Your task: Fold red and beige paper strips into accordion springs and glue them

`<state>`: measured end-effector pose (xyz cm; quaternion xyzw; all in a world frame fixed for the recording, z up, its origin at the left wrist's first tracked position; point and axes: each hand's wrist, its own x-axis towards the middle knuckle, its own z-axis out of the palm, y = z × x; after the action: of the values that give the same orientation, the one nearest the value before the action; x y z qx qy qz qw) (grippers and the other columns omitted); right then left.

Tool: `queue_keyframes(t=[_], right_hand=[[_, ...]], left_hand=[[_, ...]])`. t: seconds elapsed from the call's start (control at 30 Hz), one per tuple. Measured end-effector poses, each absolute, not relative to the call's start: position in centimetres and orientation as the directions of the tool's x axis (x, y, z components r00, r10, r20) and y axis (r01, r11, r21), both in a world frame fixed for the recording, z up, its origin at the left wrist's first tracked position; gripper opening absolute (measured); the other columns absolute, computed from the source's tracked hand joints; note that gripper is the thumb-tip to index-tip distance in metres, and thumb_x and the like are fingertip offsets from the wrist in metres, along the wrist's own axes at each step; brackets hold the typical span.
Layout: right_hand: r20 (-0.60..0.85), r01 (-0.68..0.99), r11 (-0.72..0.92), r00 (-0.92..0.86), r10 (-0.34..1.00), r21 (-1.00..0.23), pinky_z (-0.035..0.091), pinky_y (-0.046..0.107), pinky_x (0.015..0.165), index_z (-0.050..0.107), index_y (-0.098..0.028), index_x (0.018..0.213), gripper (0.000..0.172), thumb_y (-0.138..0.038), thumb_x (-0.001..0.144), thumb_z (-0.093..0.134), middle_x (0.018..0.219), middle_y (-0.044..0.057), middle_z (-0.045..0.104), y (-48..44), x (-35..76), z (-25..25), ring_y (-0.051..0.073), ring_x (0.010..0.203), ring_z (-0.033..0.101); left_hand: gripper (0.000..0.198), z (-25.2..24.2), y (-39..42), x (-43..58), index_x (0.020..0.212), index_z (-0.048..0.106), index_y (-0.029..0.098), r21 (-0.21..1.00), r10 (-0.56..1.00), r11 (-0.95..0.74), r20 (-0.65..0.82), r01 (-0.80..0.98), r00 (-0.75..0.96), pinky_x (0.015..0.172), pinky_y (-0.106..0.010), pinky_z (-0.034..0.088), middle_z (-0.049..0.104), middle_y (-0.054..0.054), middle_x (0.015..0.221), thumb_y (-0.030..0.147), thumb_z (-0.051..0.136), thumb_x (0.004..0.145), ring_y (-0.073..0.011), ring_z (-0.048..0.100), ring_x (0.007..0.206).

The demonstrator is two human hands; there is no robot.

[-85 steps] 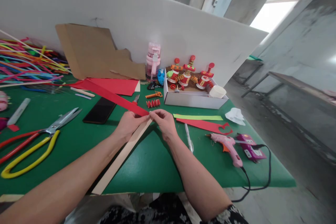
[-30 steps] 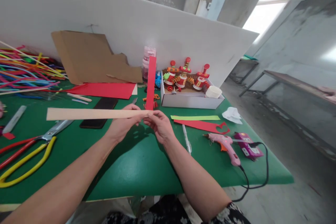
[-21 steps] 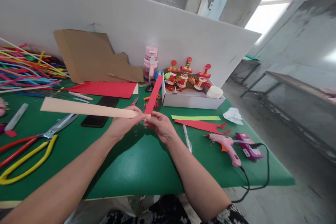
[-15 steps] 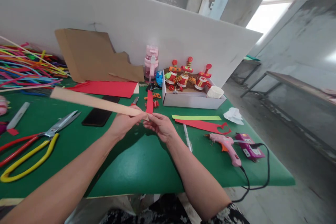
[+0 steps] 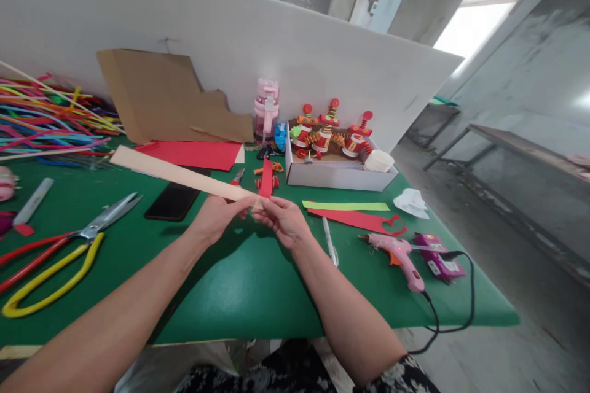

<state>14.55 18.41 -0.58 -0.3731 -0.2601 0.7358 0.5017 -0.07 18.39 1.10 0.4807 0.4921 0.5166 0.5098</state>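
Note:
My left hand (image 5: 220, 216) is closed on a long beige paper strip (image 5: 175, 177), which slants up to the left above the table. My right hand (image 5: 283, 220) pinches the near end of that strip, where a short red paper strip (image 5: 267, 179) sticks up away from me. The two strips meet at my fingertips; whether they are joined there is hidden. Just beyond my hands lie small orange and red folded paper pieces (image 5: 268, 178) and a small red-handled cutter (image 5: 238, 176).
Big scissors (image 5: 87, 236) and a black phone (image 5: 173, 199) lie left. A white box (image 5: 341, 178) of red figures stands behind. Right are green (image 5: 345, 206) and red strips (image 5: 357, 219), a pen (image 5: 329, 242) and a corded pink glue gun (image 5: 399, 252).
The beige strip's far end has swung slightly right and its face has turned more toward me. The red strip now tilts a little to the right. Both hands stay nearly in place.

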Motion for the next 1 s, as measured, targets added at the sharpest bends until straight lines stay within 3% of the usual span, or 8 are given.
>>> queue_keyframes(t=[0.17,0.37,0.6,0.83,1.0], right_hand=[[-0.278,-0.530,-0.328,-0.174,0.944,-0.782,0.060,0.020,0.062,0.071,-0.012,0.073,0.017,-0.022,0.068,0.084,0.064,0.004,0.072,18.43,14.42,-0.55,0.012,0.058,0.070],[-0.245,-0.506,-0.286,-0.148,0.958,-0.814,0.059,0.019,0.059,0.073,-0.014,0.073,0.020,-0.026,0.064,0.086,0.064,0.002,0.072,18.31,14.40,-0.48,0.010,0.055,0.068],[-0.178,-0.486,-0.231,-0.153,0.972,-0.843,0.059,0.022,0.062,0.070,-0.016,0.076,0.035,-0.032,0.053,0.091,0.068,0.000,0.072,17.96,14.11,-0.60,0.011,0.057,0.068],[-0.149,-0.462,-0.183,-0.109,0.983,-0.868,0.055,0.022,0.060,0.064,-0.017,0.066,0.037,-0.039,0.051,0.090,0.055,-0.001,0.068,17.92,13.91,-0.99,0.010,0.051,0.064],[-0.178,-0.438,-0.241,-0.180,0.967,-0.866,0.054,0.024,0.064,0.066,-0.015,0.070,0.039,-0.036,0.048,0.091,0.061,0.000,0.069,18.13,14.60,-0.61,0.011,0.057,0.066]], left_hand=[[0.034,0.89,18.48,-0.09,0.067,0.066,0.014,0.998,0.999,0.029,-0.031,-0.058,-0.024,0.050,-0.025,0.043,0.061,0.001,0.056,0.042,0.083,0.057,-0.0130,0.052,0.053],[0.038,0.61,18.43,-0.16,0.078,0.071,0.013,0.992,0.989,0.108,-0.100,-0.069,0.109,0.050,-0.025,0.042,0.069,-0.004,0.069,0.040,0.085,0.055,-0.0135,0.054,0.056],[0.035,0.52,18.39,0.37,0.070,0.071,0.014,0.997,0.998,0.042,-0.045,-0.070,-0.041,0.048,-0.025,0.041,0.065,-0.001,0.058,0.040,0.083,0.052,-0.0131,0.052,0.052],[0.032,0.67,18.21,0.57,0.068,0.070,0.013,0.994,0.997,0.048,-0.053,-0.100,-0.053,0.047,-0.024,0.040,0.061,0.001,0.054,0.036,0.084,0.051,-0.0118,0.050,0.050],[0.035,0.59,18.30,0.37,0.070,0.070,0.013,0.995,0.998,0.039,-0.043,-0.093,-0.046,0.048,-0.025,0.040,0.063,0.000,0.057,0.039,0.084,0.051,-0.0123,0.050,0.051]])
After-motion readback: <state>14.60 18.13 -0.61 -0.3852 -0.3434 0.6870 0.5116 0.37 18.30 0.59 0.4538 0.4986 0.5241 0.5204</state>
